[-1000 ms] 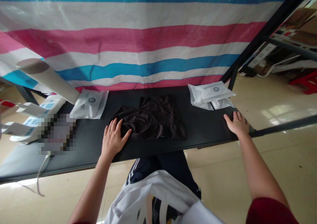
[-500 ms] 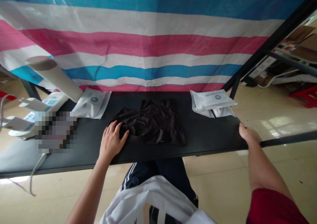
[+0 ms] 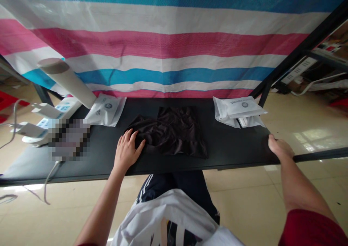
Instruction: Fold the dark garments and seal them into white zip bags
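Left hand (image 3: 126,152), fingers released and spread, rests against the crumpled black fabric garment (image 3: 174,133); right hand (image 3: 280,147) sits at the edge of the matte black tabletop (image 3: 231,148), its finger grip unclear.

We can read little. Right white plastic packet (image 3: 239,110): line of printed capitals beside round logo (image 3: 245,104), first letter looks like S, rest too small to be sure. Left white plastic packet (image 3: 106,110): another round logo (image 3: 108,105), small dark print near it, not legible. White power strip (image 3: 63,108): blue panel, markings too small to read.
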### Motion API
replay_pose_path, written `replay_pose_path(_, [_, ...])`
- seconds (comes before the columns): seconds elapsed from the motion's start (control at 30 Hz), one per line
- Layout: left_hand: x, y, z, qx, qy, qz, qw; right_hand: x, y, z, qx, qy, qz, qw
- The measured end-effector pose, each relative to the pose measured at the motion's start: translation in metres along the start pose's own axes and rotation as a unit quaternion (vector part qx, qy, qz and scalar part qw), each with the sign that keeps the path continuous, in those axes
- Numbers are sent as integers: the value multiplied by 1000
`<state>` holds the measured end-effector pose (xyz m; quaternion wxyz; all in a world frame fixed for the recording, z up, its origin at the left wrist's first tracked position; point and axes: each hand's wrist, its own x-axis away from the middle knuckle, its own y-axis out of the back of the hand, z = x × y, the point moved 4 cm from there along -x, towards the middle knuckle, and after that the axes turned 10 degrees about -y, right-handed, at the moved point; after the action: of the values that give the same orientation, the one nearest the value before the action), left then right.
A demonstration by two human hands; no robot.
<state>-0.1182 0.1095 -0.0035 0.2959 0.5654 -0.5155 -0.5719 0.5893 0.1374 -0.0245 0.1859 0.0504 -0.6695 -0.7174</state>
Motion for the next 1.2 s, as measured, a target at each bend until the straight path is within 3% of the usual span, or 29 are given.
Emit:
replay_pose_path(0.23, [0,0,-1,-1,2,5,1000,3,0,0,6,2,-4,1000])
replay_pose_path(0.33, [1,6,-3,7,30,-22,999,3,0,-1,16,8,-9,1000])
replay_pose_path(0.47, [8,20,4,-30,201,-76,976,1,-1,-2,25,8,-9,1000])
replay_pose_path(0.53, [13,22,11,-39,285,-59,956,1,-1,-2,25,8,-9,1000])
replay_pose_path(0.6, [14,19,17,-40,309,-23,950,2,-1,-2,24,9,-11,1000])
replay_pose_path(0.77, [3,9,30,-3,236,31,971,0,-3,-2,23,8,-20,1000])
replay_pose_path(0.87, [-16,15,20,104,179,-19,978,-3,-4,-1,14,8,-10,1000])
replay_pose_path(0.97, [-44,30,-18,210,102,-87,968,-4,-5,-2,4,5,-3,1000])
replay_pose_path(1.03, [-63,37,-55,285,32,-85,954,-3,-4,-2,5,14,-2,1000])
replay_pose_path(1.13, [-81,41,-113,383,-140,44,912,0,-3,-2,13,36,4,999])
replay_pose_path(1.2, [-83,43,-130,398,-193,75,894,3,-2,-2,17,41,7,999])
